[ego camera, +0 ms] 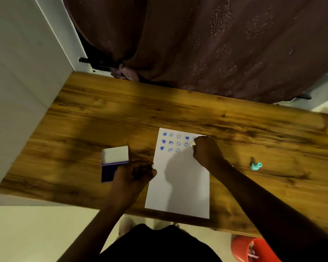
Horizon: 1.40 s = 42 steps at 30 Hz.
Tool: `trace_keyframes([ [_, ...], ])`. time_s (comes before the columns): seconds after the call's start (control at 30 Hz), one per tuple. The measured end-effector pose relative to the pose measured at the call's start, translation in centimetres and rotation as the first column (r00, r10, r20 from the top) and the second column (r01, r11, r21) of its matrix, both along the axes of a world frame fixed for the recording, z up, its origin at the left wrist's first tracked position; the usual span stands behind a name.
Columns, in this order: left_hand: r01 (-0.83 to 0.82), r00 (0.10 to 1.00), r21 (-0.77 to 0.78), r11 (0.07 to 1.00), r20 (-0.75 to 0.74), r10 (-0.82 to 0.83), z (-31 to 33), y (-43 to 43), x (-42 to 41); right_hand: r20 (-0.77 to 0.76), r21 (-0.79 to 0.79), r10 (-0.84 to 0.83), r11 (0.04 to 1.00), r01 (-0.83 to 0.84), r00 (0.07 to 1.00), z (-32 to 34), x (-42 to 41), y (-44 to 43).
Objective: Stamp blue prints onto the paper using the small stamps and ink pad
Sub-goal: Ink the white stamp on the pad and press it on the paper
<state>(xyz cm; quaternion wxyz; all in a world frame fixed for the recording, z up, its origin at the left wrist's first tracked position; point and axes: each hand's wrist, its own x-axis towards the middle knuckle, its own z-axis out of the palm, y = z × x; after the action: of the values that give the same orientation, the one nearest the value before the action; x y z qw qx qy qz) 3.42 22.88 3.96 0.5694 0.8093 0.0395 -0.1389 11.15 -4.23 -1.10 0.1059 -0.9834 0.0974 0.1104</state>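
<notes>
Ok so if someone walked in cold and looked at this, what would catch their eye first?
Probably the white paper on the wooden table, its top rows filled with blue hearts and smiley prints. The right hand presses a small pale stamp near the paper's top right corner, while the left hand steadies the left edge. An open ink pad sits just left of that hand, and a teal stamp stands to the right.

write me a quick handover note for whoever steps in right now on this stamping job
Right hand: pressing a small white stamp on the paper, upper right of the print rows.
Left hand: steadying the paper's left edge, beside the open ink pad.
Teal stamp: lying spare on the table, right of the paper.
Done: about three rows of blue hearts and smiley faces along the top.
Left: the third row is short and the lower sheet is blank.
</notes>
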Motion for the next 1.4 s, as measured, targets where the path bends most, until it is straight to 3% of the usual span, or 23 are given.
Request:
trace_keyframes([
  [0.27,-0.005,0.993,-0.016,1.000,0.120,0.007,1.3,0.9,0.1,0.032,0.012,-0.023,1.000,0.022,0.999,1.3,0.2,-0.2],
  [0.5,0.030,0.996,-0.016,0.999,0.081,-0.028,1.1,0.0,0.3,0.179,0.383,-0.231,0.912,0.149,0.956,7.0,-1.5,-2.5],
  [0.53,0.035,0.997,-0.015,0.999,0.065,-0.034,1.0,-0.3,0.3,0.167,0.488,-0.291,0.855,0.177,0.942,8.0,-2.3,-2.8],
  [0.6,0.066,0.997,-0.028,0.997,0.050,-0.065,1.0,-1.4,0.4,0.074,0.760,-0.406,0.615,0.212,0.911,9.4,-4.4,-2.9],
  [0.63,0.084,0.995,-0.042,0.996,0.048,-0.082,1.0,-2.0,0.4,0.024,0.843,-0.412,0.499,0.203,0.911,9.9,-5.5,-2.7],
  [0.7,0.114,0.993,-0.087,0.990,0.041,-0.110,1.1,-3.2,0.3,-0.027,0.899,-0.361,0.400,0.180,0.932,9.9,-7.7,-2.2],
  [0.87,0.206,0.978,-0.166,0.964,0.074,-0.196,1.2,-5.8,0.2,-0.029,0.890,-0.273,0.432,0.150,0.962,8.4,-11.9,-0.7],
  [1.07,0.310,0.940,-0.146,0.939,0.196,-0.280,0.9,-7.7,-0.1,0.004,0.895,-0.280,0.430,0.122,0.960,7.7,-13.7,-0.5],
  [1.3,0.355,0.925,-0.189,0.915,0.213,-0.315,1.1,-9.0,-0.4,0.006,0.881,-0.263,0.458,0.119,0.965,7.5,-14.4,-1.5],
  [1.4,0.367,0.918,-0.187,0.911,0.234,-0.321,1.0,-9.4,-0.6,-0.041,0.899,-0.263,0.412,0.150,0.964,7.4,-15.0,-1.9],
])
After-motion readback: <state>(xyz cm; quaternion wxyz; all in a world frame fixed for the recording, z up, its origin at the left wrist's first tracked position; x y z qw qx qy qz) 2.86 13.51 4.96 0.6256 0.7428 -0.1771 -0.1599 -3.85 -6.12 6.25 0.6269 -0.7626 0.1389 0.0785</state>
